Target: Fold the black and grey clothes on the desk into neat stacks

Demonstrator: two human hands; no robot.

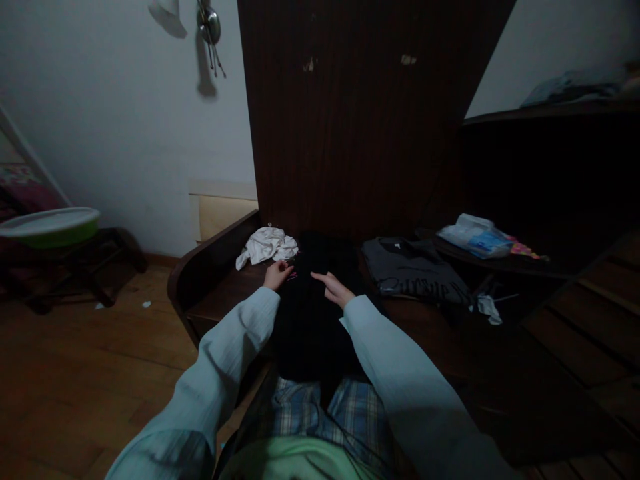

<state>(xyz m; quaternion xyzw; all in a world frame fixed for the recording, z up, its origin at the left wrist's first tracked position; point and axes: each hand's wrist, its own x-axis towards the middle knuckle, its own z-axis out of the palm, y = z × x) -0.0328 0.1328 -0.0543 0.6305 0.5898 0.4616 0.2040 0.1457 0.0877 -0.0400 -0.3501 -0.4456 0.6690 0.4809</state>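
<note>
A black garment (pixel 320 333) is spread over the dark wooden bench, its near end hanging toward my lap. My left hand (pixel 278 275) is at its left edge, close to a small pink mark, with fingertips pinched together on what looks like the dark cloth. Over the middle of the garment is my right hand (pixel 336 289), its index finger stretched out to the left and nothing seen in it. Just beyond my left hand lies a crumpled white cloth (pixel 267 245). To the right, a folded dark grey T-shirt (pixel 410 268) with black lettering rests flat.
The bench (pixel 213 283) has a curved left arm, and a tall dark wooden panel (pixel 360 133) rises behind it. Plastic packaging (pixel 475 237) sits on a shelf at right. A green basin (pixel 55 228) stands on a low stool (pixel 95 270) at far left.
</note>
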